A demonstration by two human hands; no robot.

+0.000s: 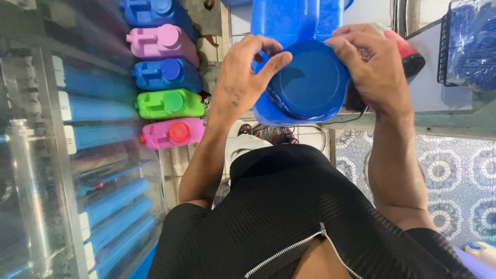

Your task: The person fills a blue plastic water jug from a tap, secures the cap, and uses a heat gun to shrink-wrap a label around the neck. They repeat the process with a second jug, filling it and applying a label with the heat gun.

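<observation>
1. Both hands grip one round blue lid (pixel 310 82): left hand (pixel 243 77) pinching its left edge, right hand (pixel 369 64) curled over its right edge.
2. That lid sits on a big blue container (pixel 294 20) held up in front of the person's chest.
3. Smaller jugs line the floor at left: pink (pixel 155 44), blue (pixel 165 75), green (pixel 168 103), pink with red cap (pixel 170 133).

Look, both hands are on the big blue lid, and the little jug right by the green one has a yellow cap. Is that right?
Not quite. Both hands, left and right, are on the blue lid, but the head view shows the pink jug beside the green jug has a red cap, not yellow.
</observation>
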